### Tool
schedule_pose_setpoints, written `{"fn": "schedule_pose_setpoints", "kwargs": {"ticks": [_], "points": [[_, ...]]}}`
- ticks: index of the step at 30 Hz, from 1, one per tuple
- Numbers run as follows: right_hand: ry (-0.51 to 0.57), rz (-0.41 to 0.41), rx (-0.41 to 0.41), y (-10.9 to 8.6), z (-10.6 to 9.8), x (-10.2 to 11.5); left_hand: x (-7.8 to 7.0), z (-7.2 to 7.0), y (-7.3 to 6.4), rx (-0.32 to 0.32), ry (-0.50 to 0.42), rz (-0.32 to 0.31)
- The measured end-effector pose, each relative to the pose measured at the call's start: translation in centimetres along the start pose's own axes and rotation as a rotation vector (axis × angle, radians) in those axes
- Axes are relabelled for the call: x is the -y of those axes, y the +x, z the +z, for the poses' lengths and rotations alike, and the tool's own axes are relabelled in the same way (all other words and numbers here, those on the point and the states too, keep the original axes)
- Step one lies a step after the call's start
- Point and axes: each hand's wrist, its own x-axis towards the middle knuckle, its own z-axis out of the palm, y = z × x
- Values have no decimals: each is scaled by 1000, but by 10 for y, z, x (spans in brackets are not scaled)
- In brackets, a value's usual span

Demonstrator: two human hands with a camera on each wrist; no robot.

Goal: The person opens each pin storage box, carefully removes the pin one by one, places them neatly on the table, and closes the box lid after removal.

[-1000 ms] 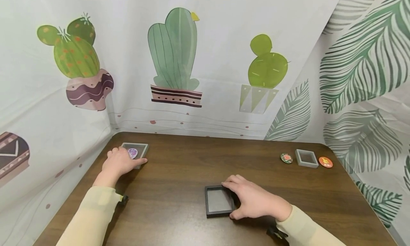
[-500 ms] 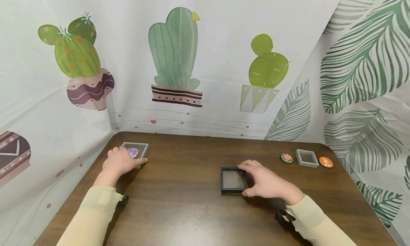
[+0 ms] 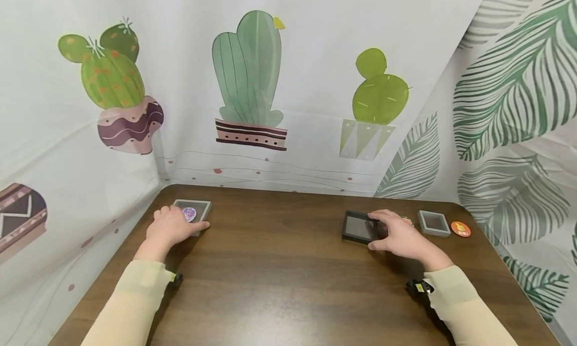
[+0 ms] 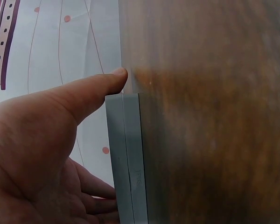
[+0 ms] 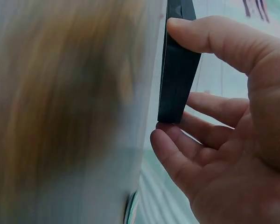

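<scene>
A grey square frame [image 3: 205,212] with a clear window lies at the table's back left, a round purple-patterned badge [image 3: 189,215] showing in it. My left hand [image 3: 169,228] spans its near side, thumb at one corner and fingers along the opposite edge; the left wrist view shows the frame's grey side [image 4: 126,158] between them. My right hand [image 3: 398,236] grips a black square frame [image 3: 359,227] with a see-through pane by its right side. In the right wrist view its dark edge [image 5: 179,74] sits between thumb and fingers, close over the table.
Right of my right hand, a smaller grey frame [image 3: 434,223] lies beside an orange round badge [image 3: 461,229]. A dark floral badge [image 3: 407,221] is mostly hidden behind that hand. A white cloth with cactus prints [image 3: 311,85] hangs behind the wooden table [image 3: 270,271].
My right hand has carried the black frame from the table's middle toward the back right, near the floral badge, now partly covered. My left hand stays at the grey frame.
</scene>
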Motion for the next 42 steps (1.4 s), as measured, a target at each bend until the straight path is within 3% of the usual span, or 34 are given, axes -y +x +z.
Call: {"fn": "schedule_pose_setpoints", "kwargs": {"ticks": [9, 42], "points": [[5, 50, -24, -1, -5, -24, -1, 0, -1, -12, -12, -1], [-103, 87, -23, -5, -7, -39, 0, 1, -1, -22, -7, 5]]}}
